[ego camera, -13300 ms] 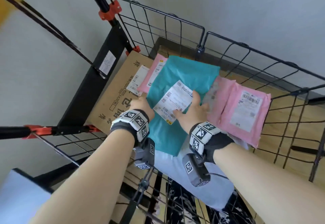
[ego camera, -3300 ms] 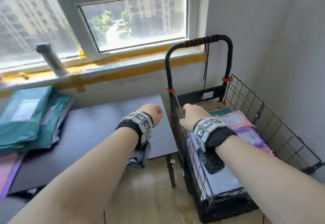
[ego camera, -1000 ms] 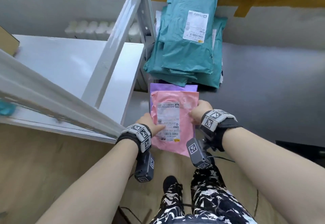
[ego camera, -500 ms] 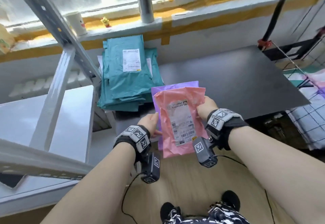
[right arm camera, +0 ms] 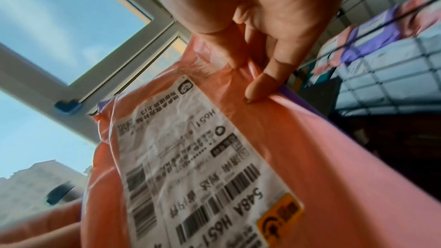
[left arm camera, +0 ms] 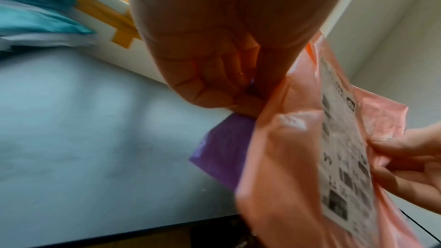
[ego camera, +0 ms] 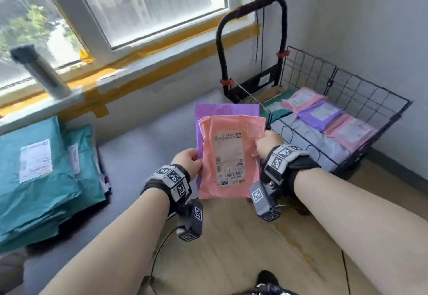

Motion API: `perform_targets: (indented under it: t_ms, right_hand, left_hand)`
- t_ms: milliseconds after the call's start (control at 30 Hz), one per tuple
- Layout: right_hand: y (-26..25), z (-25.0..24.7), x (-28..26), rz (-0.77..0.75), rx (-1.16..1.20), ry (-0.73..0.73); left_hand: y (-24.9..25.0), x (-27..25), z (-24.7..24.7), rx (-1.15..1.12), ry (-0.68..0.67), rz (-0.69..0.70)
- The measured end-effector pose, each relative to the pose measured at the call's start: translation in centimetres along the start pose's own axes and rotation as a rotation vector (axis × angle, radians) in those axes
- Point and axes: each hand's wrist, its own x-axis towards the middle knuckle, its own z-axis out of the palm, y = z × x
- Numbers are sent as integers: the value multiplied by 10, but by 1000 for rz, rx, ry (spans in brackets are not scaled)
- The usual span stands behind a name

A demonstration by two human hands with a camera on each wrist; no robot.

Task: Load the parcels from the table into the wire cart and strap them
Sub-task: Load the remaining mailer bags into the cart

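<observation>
Under the window, teal parcels (ego camera: 34, 174) waited on the grey table (ego camera: 148, 141). My left hand (ego camera: 188, 161) and right hand (ego camera: 266, 144) pinched the pink parcel (ego camera: 229, 155) with a purple parcel (ego camera: 227, 109) behind, upright, to carry both toward the wire cart (ego camera: 347, 100) at right.

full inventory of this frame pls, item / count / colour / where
pink plastic mailer: 1, pink, held up in both hands
purple plastic mailer: 1, purple, behind the pink one, same grip
teal plastic mailers: a stack, teal, on the grey table, left
black wire cart: 1, black, right, by the wall
parcels in cart: several, pink, purple, grey, teal
metal cylinder: 1, grey, on the windowsill
left hand: pinches left edges
right hand: pinches right edges
</observation>
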Motion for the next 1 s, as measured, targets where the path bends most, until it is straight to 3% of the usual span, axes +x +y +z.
perform_targets:
  t_ms: [233, 467, 767, 1000]
  right_hand:
    - [67, -121, 41, 164, -11, 193]
    - [97, -178, 90, 346, 44, 353]
    - [105, -217, 201, 489, -9, 396]
    - [114, -209, 269, 645, -24, 212]
  left_hand:
    - [115, 55, 55, 196, 19, 214]
    - [193, 119, 81, 284, 15, 372]
    - [278, 261, 106, 451, -102, 487]
    - [311, 357, 145, 621, -321, 494]
